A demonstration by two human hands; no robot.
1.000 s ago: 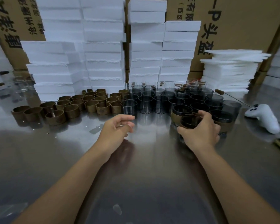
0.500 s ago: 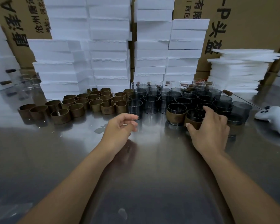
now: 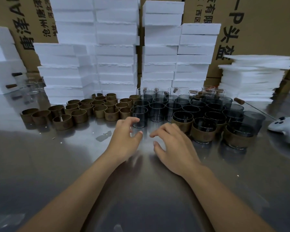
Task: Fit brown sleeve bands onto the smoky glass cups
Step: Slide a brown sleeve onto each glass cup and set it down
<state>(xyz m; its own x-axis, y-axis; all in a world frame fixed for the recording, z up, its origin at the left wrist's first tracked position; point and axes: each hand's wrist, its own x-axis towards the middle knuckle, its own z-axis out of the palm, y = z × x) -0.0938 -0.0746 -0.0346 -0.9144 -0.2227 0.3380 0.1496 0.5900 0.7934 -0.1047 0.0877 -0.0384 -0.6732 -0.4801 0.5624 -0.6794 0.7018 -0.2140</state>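
withdrawing from the finished row, the right hand (image 3: 172, 148) has let go of the brown-banded smoky glass cup (image 3: 203, 131) it was seating half a second ago. that cup now stands on the reflective steel tabletop (image 3: 74, 164) with two other banded ones, clear of the fingers. right grip: released, fingers loosely spread, nothing held. the left hand (image 3: 126, 136) has edged forward. its grip is likewise released, with fingertips at the nearest bare smoky glass cup (image 3: 139, 117), the front left corner of the unbanded cluster; contact cannot be confirmed. the loose brown sleeve bands (image 3: 97, 108) lie grouped to the left, untouched. judgement: one fitting cycle is closed, the next cup and band remain to be picked, and many cups are outstanding.
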